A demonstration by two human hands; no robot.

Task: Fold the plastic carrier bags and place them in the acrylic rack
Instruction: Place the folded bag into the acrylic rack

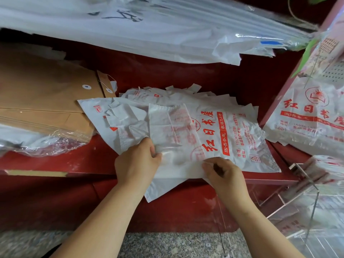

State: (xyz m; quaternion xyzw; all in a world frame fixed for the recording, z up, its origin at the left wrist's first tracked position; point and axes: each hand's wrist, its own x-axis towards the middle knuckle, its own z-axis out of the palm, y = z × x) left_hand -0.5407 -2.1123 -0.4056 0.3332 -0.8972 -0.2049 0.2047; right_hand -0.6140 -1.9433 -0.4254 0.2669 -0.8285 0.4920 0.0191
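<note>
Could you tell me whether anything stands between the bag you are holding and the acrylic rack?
Nothing visible does: the left hand and right hand pinch the top bag, and the acrylic rack stands to their right.

Soft, even indoor light falls from above, moderately bright, with no hard-edged shadows. The white carrier bag (186,131) in the centre is the brightest area, and its red print reads sharply. The dark red worktop (167,75) sinks into deep shadow beneath the hanging white sheets (130,34), almost black at upper left. Small glints of glare sit on the clear plastic wrap (46,144) at left and on shiny film (247,37) at upper right. A small dark shadow sits inside the curled fingers (214,161) of the right hand (225,175). Wide-angle distortion bends straight lines near the edges. The acrylic rack (307,183) at lower right looks smeared and soft.
</note>
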